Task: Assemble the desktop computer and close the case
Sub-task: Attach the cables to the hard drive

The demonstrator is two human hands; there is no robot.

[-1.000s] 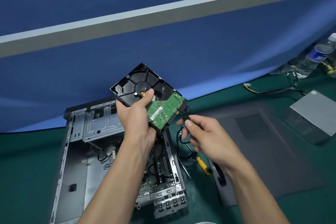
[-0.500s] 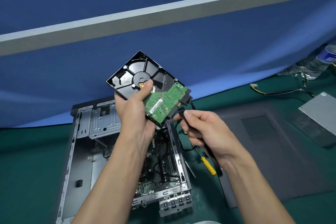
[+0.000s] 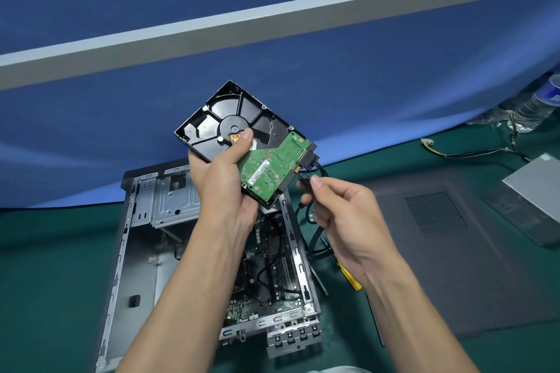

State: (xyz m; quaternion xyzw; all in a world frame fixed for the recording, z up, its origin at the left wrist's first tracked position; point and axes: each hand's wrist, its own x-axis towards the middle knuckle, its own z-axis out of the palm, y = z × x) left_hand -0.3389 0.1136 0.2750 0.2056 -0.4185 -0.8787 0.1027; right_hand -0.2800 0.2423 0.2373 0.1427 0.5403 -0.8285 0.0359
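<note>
My left hand [image 3: 222, 182] holds a black hard drive [image 3: 230, 118] up above the open computer case [image 3: 145, 236], its green circuit board facing me. One black plug sits in the drive's connector edge at the right. My right hand [image 3: 339, 215] pinches a second black cable connector [image 3: 304, 181] just below that edge, a little apart from the drive. Black cables hang from it toward the table. Inside the case the motherboard [image 3: 266, 281] shows between my forearms.
The dark grey side panel [image 3: 439, 251] lies flat right of the case. A silver power supply [image 3: 536, 188] with loose wires sits at the far right, a plastic bottle [image 3: 539, 106] behind it. A yellow-handled screwdriver [image 3: 351, 280] lies under my right wrist. A blue partition stands behind.
The drive has risen slightly and tilted. My right hand has brought the cable connector up to the drive's connector edge, where one plug now sits attached.
</note>
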